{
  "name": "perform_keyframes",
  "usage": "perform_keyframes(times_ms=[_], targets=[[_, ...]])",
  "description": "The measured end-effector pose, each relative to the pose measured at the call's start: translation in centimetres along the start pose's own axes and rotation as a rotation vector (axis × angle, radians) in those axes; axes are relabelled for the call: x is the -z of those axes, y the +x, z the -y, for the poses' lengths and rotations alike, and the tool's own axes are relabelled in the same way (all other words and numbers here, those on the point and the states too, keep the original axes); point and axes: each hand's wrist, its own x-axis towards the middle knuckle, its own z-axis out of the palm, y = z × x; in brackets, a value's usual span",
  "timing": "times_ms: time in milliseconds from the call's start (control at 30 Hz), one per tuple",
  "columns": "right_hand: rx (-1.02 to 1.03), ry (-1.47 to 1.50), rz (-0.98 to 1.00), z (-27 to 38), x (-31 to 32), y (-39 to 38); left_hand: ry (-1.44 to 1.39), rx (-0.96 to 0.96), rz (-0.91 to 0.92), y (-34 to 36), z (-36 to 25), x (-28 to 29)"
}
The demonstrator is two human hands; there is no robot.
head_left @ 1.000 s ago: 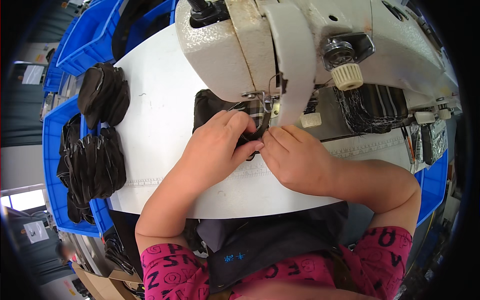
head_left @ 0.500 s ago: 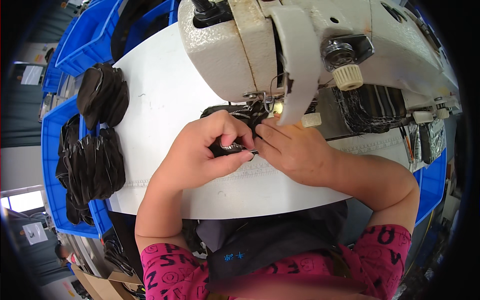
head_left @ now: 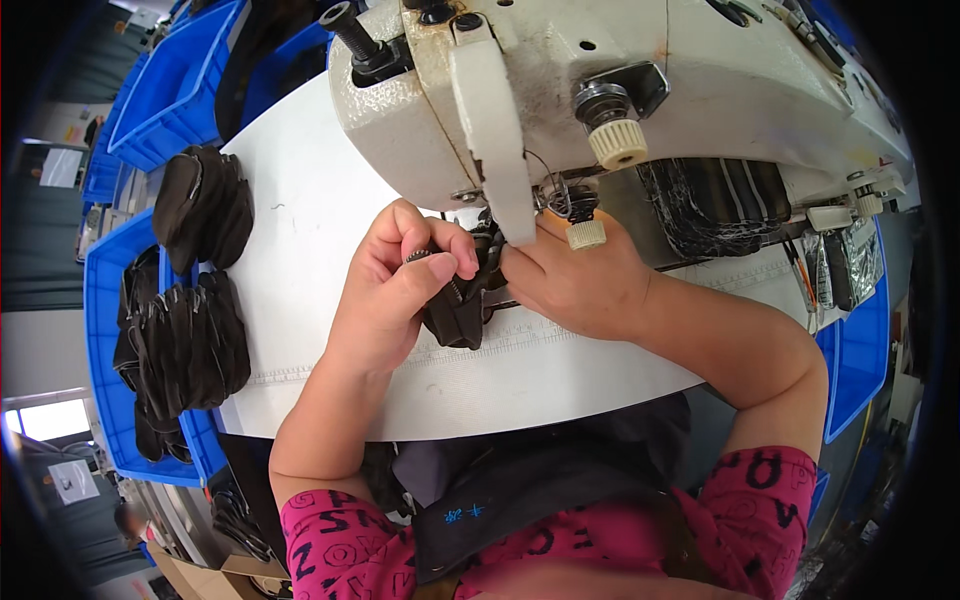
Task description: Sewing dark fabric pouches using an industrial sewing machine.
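"What do you see of the work through your head camera?"

"I see a dark cloth piece. It is on the near side of the sewing machine, just beside the needle area, above the white table. It looks soft and matt, nearly black-brown, and it is folded into a small bunched shape. Along it run zipper teeth, small and with a metallic shine."

"And the fingers?"

"On my left hand, the thumb and the forefinger are pressed together on the edge of the cloth. My right hand is bent beside the cloth, with its fingertips partly hidden by the machine, so I cannot tell if they clamp."

"Which other materials are near?"

"The machine is of cream painted metal, glossy and slightly pebbled, with a ribbed, round knob. Behind my right hand lies a striped cloth stack, with rounded corners and pale, frayed threads. At the left I see a rounded dark stack, and below it a crumpled dark pile at a smooth blue bin."
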Motion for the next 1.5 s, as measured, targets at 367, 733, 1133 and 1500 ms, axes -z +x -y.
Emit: perform_keyframes(times_ms=[367, 733, 1133, 1500], targets=[[0.083, 0.050, 0.093, 1.3, 0.2, -1.1, 1.663, -0.527, 0.009, -0.3, -0.1, -0.8], [0.070, 0.031, 0.078, 1.3, 0.4, -1.0, 1.674, -0.618, 0.066, -0.6, 0.6, -1.5], [0.001, -0.002, 0.235, 1.8, 0.8, -0.8, 1.318, -0.462, 0.042, 0.1, 1.1, -1.3], [0.086, -0.028, 0.029, 1.8, -0.4, -1.4, 1.518, -0.349, 0.055, 1.2, 2.3, -0.9]])
